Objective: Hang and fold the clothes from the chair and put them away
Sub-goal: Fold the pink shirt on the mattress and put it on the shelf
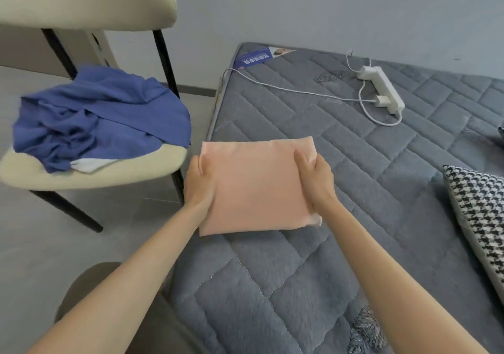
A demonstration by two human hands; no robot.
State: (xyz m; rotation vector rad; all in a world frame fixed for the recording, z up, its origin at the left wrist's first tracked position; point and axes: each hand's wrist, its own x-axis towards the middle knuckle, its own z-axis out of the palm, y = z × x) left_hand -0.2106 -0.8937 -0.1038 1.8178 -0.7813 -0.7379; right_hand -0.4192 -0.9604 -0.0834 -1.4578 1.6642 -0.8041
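While left hand (200, 187), right hand (313, 179) grip pink garment (253, 187) | possibly on mattress (362, 160)

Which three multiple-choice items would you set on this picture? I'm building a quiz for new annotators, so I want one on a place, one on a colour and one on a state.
1. Where does the crumpled blue garment lie?
A. on the chair seat
B. on the floor
C. on a hanger

2. What colour is the cloth held between the left hand and the right hand?
A. white
B. peach-pink
C. grey

3. What state is that cloth in?
A. bunched into a ball
B. spread out full length
C. folded into a flat rectangle

Answers:
1. A, since the blue heap sits on the cream seat.
2. B, since its whole surface is pale peach-pink.
3. C, since its edges are straight and the layers show at its near right corner.
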